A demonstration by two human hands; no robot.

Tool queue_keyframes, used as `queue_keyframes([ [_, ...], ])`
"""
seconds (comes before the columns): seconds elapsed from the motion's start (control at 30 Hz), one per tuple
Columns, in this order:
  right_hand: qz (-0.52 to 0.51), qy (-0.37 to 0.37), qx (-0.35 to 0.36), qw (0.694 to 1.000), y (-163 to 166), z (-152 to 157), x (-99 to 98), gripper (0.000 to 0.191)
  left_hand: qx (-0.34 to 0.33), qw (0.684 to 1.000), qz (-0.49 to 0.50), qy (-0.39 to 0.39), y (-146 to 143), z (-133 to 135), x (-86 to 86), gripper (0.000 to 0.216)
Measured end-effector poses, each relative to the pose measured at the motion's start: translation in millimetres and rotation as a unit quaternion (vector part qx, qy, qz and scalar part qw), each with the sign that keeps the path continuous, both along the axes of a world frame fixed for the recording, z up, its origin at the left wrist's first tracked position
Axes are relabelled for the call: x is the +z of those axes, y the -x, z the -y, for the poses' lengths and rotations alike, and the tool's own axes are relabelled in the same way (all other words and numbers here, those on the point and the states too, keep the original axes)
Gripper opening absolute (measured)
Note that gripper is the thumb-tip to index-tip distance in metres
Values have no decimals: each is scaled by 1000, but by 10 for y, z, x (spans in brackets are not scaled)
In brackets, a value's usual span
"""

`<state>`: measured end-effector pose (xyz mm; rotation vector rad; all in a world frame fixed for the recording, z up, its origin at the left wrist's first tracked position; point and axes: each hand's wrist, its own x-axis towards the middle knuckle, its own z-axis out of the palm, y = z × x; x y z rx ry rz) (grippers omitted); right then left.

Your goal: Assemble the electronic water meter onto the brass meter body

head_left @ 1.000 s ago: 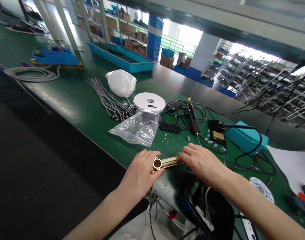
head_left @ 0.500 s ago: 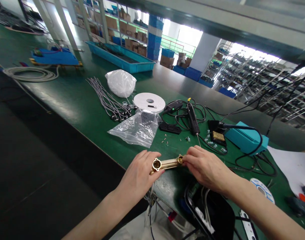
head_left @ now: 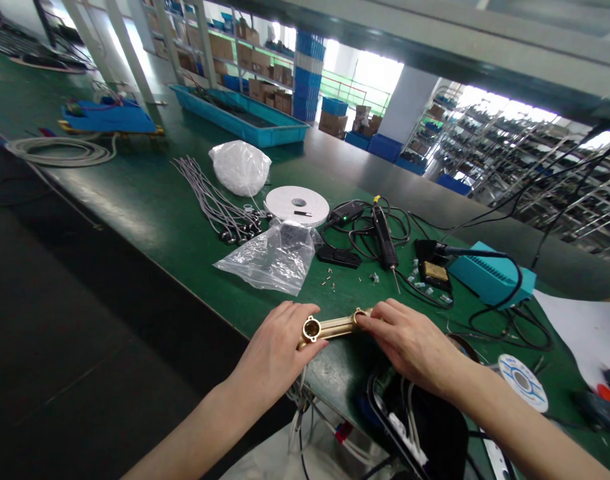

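A brass fitting [head_left: 336, 327] with a round open port at each end is held between my hands over the bench's front edge. My left hand [head_left: 277, 343] grips its left end, thumb and fingers around the larger port. At the other end, my right hand [head_left: 409, 333] has its fingers closed on the fitting, with fingertips over the smaller port. What lies under those fingertips is hidden. Beyond the hands lie several small screws [head_left: 329, 277] and a black electric screwdriver [head_left: 384, 237] with its bit pointing toward me.
Behind the screws are a clear plastic bag [head_left: 272, 257], a white reel [head_left: 297, 204] and a bundle of grey cables [head_left: 212, 200]. A teal soldering station [head_left: 492, 275] and a solder spool [head_left: 523, 383] are on the right. A black bin-like container [head_left: 429, 427] sits below my right hand.
My right fingers have shifted slightly left, now covering more of the smaller port. The left hand keeps its hold, and the fitting stays nearly in place.
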<state>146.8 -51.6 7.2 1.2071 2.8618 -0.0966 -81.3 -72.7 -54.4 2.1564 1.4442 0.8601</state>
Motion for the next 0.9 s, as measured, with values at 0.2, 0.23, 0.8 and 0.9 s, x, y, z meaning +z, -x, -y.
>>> queue_keyframes([
  [0.2,-30,11,-13,999,-54,32,-51,29,44,993,55,-95,224,63,96,34],
  [0.23,-42,11,-10,999,-74,37,-81,29,77,987,62,-125,319,41,131,26],
  [0.8,-113,-70,30,991,-18,62,-178,29,383,884,77,257,1675,-1724,211,29],
  [0.9,-115,-70,26,991,-41,78,-170,28,375,877,112,277,1677,-1782,175,27],
])
